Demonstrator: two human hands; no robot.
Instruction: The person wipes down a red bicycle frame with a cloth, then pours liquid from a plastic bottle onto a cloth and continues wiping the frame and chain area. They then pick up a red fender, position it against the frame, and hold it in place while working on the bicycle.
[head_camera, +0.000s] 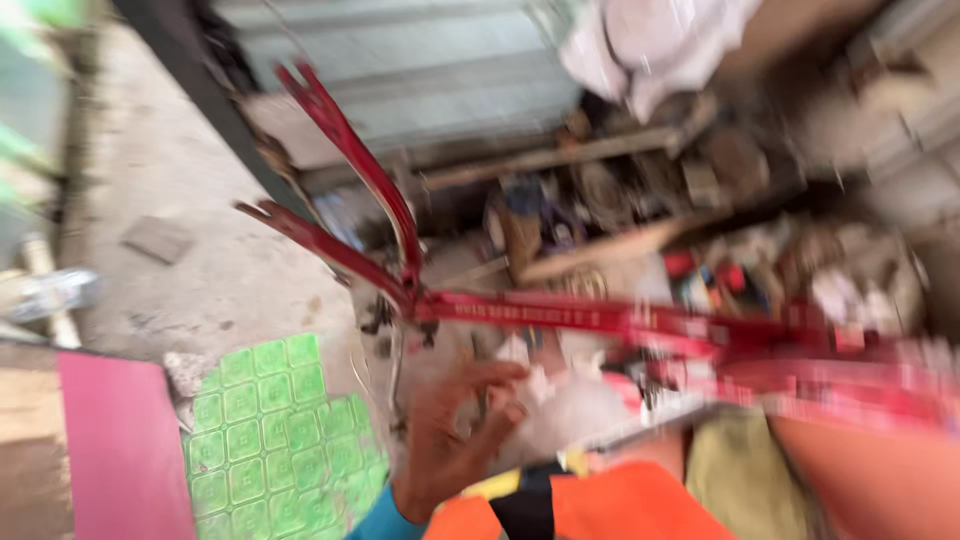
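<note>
The picture is smeared by motion. A red bicycle frame (600, 315) lies across the middle, with its two thin red stays (350, 160) pointing up to the left. My left hand (455, 435), in a teal sleeve, hovers just below the frame's junction. Its fingers are curled and apart, and I see nothing in them. It is close to the frame, but I cannot tell if it touches it. My right hand is out of view. Orange clothing (620, 505) fills the bottom edge.
Green patterned tiles (265, 430) and a pink board (120, 450) lie at the lower left on a concrete floor (190, 170). A plastic bottle (50, 290) lies at the far left. A heap of parts and wood (620, 200) sits behind the frame, below a white cloth (650, 40).
</note>
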